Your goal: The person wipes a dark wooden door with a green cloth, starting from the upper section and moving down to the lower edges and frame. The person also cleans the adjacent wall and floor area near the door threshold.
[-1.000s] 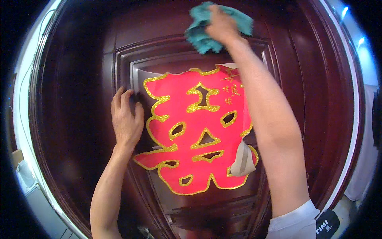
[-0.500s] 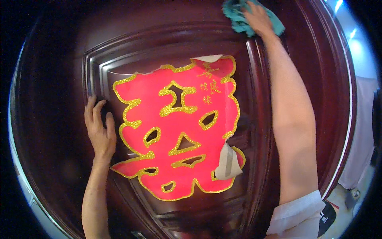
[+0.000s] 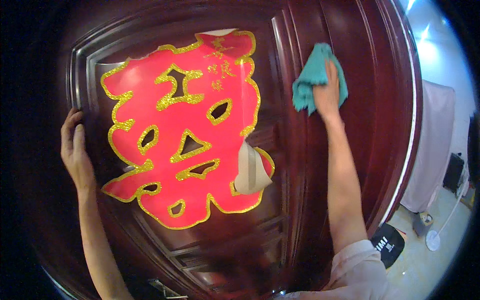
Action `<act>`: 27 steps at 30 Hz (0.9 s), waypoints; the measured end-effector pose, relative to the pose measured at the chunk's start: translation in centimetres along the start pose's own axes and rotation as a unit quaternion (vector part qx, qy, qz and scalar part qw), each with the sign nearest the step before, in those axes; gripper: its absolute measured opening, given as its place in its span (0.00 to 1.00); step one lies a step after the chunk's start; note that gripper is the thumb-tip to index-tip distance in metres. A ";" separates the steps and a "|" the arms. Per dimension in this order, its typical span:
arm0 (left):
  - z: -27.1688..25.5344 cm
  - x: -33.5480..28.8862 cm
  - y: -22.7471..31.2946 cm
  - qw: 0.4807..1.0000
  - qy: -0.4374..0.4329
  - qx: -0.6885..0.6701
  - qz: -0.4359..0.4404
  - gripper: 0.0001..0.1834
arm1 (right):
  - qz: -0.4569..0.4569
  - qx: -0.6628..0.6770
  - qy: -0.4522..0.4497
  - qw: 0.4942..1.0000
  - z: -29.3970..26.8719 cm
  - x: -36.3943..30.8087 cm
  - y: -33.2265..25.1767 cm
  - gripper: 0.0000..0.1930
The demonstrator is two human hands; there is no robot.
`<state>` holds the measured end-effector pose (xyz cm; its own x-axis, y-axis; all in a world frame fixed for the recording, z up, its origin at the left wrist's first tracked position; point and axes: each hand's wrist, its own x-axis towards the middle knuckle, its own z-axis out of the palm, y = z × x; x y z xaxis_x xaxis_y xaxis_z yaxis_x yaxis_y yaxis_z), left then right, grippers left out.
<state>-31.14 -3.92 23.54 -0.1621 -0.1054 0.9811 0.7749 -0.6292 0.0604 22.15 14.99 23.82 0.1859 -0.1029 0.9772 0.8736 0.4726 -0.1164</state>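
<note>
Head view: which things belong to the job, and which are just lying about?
Seemingly in use:
cloth, in the right hand
door, behind the cloth and the left hand

Just about:
red cutout, on the door, touched by neither hand
black object, lower right
pale cover, far right

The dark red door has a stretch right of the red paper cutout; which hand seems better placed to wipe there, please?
The right hand, probably: it holds the teal cloth over that part of the door, while the left hand, without cloth, is left of the cutout.
</note>
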 end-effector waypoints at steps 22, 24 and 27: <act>1.7 -18.3 17.1 0.958 -0.230 -0.010 0.173 0.13 | -0.260 -0.163 0.104 0.946 -12.1 -0.7 -0.6 0.25; 2.8 -19.0 17.6 0.956 -0.235 -0.041 0.170 0.14 | -0.283 -0.266 0.123 0.913 -13.8 3.2 -1.4 0.26; 5.2 -19.9 18.0 0.956 -0.231 -0.089 0.158 0.15 | -0.270 -0.418 0.042 0.867 -14.5 4.7 1.0 0.26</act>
<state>-10.79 -9.11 6.06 0.3827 0.0131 0.9238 0.6171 -0.7477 -0.2451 30.43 2.31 25.70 -0.3493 -0.1913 0.9173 0.8578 -0.4592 0.2309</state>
